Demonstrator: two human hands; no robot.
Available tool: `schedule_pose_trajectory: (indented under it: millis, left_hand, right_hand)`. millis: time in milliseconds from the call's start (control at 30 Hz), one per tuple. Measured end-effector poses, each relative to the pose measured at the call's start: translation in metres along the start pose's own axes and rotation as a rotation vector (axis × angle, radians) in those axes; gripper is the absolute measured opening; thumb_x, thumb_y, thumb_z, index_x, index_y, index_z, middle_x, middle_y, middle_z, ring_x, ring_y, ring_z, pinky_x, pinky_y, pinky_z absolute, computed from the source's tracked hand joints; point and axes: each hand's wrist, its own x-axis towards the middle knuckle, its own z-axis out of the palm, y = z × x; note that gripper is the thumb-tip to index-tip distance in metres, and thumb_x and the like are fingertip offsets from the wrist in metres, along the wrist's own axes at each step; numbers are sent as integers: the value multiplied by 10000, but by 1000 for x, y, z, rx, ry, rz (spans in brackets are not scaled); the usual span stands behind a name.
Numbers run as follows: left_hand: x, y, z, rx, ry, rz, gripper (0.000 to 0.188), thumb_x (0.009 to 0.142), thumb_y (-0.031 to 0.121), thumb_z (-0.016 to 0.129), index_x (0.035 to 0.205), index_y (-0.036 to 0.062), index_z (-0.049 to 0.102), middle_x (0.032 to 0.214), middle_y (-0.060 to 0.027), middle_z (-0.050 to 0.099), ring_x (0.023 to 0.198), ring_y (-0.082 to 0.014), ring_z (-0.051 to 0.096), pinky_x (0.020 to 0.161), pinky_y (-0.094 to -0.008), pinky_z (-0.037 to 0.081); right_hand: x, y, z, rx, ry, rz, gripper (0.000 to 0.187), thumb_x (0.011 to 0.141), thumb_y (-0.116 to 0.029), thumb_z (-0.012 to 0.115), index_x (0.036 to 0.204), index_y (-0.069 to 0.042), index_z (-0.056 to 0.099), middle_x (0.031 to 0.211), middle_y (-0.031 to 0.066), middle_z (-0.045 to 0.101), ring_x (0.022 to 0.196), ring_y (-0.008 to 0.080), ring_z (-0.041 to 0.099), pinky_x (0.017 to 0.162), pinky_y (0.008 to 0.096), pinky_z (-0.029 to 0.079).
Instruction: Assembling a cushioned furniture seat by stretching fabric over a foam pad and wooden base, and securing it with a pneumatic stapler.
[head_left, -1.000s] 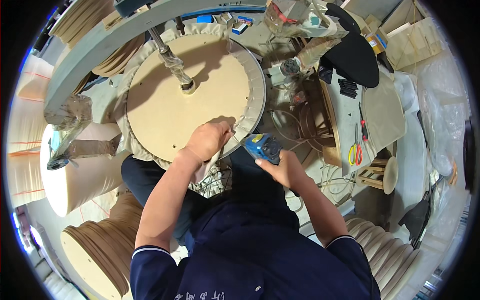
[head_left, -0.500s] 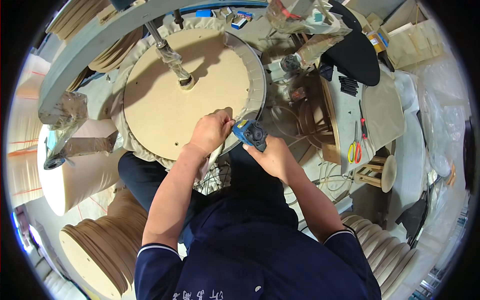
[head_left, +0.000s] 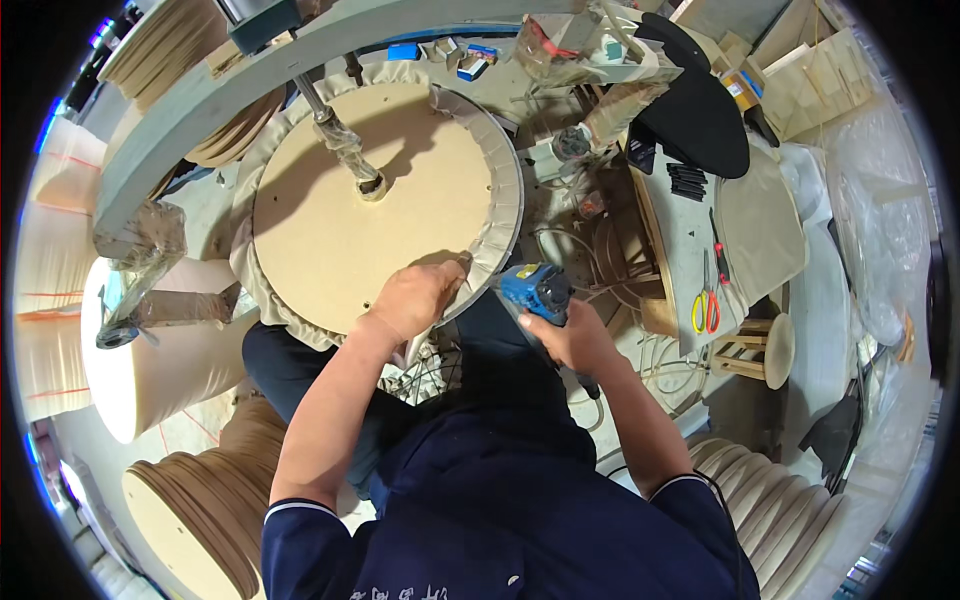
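Note:
A round pale wooden board lies in front of me, with beige fabric gathered around its rim. Folded over along the right side, the fabric lies in pleats; at the left it hangs in loose folds. At the near right edge, my left hand has its fingers closed on the fabric. My right hand grips a blue and black staple gun, its nose just off the board's rim. A wrapped metal rod presses down on the board's middle.
A curved grey machine arm arches over the far left. Scissors and a red-handled tool lie on the right-hand table, near black strips. Stacked round boards stand at lower left, a wooden stool at right.
My right hand has drawn the staple gun rightward, away from the rim and my left hand. My left hand stays on the fabric edge. The whole view has shifted slightly.

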Motion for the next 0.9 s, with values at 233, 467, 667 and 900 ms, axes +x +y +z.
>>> schedule_pose_trajectory:
  millis: [233, 467, 667, 900]
  left_hand:
    - [11, -1, 1, -56, 81, -165, 222, 991, 270, 660, 1015, 49, 671, 867, -190, 711, 852, -398, 680, 773, -489, 539]
    - [20, -1, 0, -171, 85, -320, 263, 959, 294, 719, 944, 36, 668, 808, -193, 708, 798, -400, 676, 743, -486, 535]
    - [27, -1, 16, -154, 211, -335, 287, 1021, 319, 626, 980, 36, 652, 812, -218, 701, 822, -443, 673, 740, -514, 530]
    - [-2, 26, -9, 1, -160, -159, 381, 1060, 326, 532, 1372, 119, 604, 1133, -178, 713, 997, -426, 674, 881, -494, 538]
  right_hand:
    - [2, -3, 16, -243, -28, -250, 424, 911, -385, 789, 1020, 21, 733, 827, 142, 733, 753, 168, 694, 722, 359, 552]
    - [14, -30, 27, -291, -68, -160, 450, 905, -336, 774, 1173, 16, 692, 984, 250, 745, 1002, 417, 719, 859, 419, 557]
    - [28, -32, 31, -276, 29, -276, 448, 911, -364, 762, 1135, 18, 691, 972, 252, 742, 972, 420, 723, 833, 437, 560]
    - [10, -9, -1, 27, 64, -139, 291, 951, -326, 745, 933, -45, 674, 613, 1, 572, 492, 113, 537, 484, 305, 412]
